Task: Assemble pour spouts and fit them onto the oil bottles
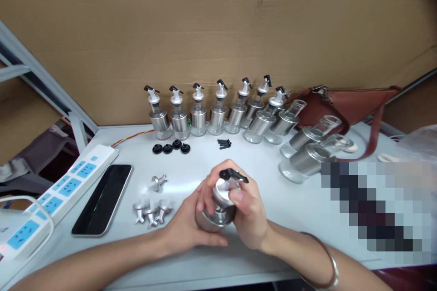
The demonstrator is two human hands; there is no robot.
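Close in front of me, my left hand point(186, 225) is wrapped round the steel-sleeved body of a glass oil bottle point(212, 222). My right hand point(251, 209) grips the silver pour spout point(222, 193) on its neck, with the thumb and fingers on either side. A black flip lever point(232, 174) tops this spout and points right. The bottle is seen from above, so its base is hidden. Left of my left hand lie several loose silver spout tops point(151, 213), another spout top point(158, 183) lying slightly apart from them.
Along the cardboard wall stands a row of spouted bottles point(198, 116). Bottles without spouts point(305, 160) stand at the right, near a brown bag point(362, 104). Black stoppers point(176, 144) and small black levers point(224, 144) lie mid-table. A phone point(102, 200) and power strip point(61, 195) occupy the left.
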